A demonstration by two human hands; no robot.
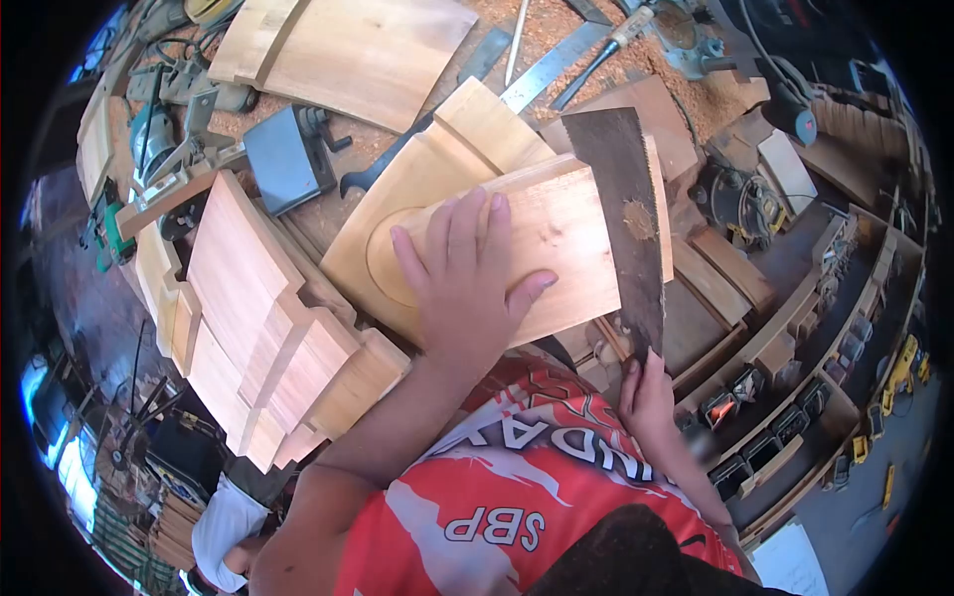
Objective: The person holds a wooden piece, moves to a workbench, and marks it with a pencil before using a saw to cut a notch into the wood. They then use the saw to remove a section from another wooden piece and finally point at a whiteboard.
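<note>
My left hand (pixel 462 268) lies flat with its fingers spread on a pale wooden board (pixel 566 243). This board rests on a yellowish shaped wooden panel (pixel 363 248) that has a curved outline cut into it. My right hand (pixel 648 392), low on the right, is closed around the lower end of a handsaw (pixel 614 164); the saw's handle is hidden in the grip. Its wide, dark, rust-patched blade stands along the right end of the pale board, overlapping that edge in this view.
Shaped boards (pixel 234 268) are stacked at the left, and another panel (pixel 348 50) lies at the back. A chisel (pixel 606 55), a metal ruler (pixel 556 65) and sawdust (pixel 711 109) are around the far side. Power tools (pixel 154 139) sit at left; a tool shelf (pixel 785 452) runs along the right.
</note>
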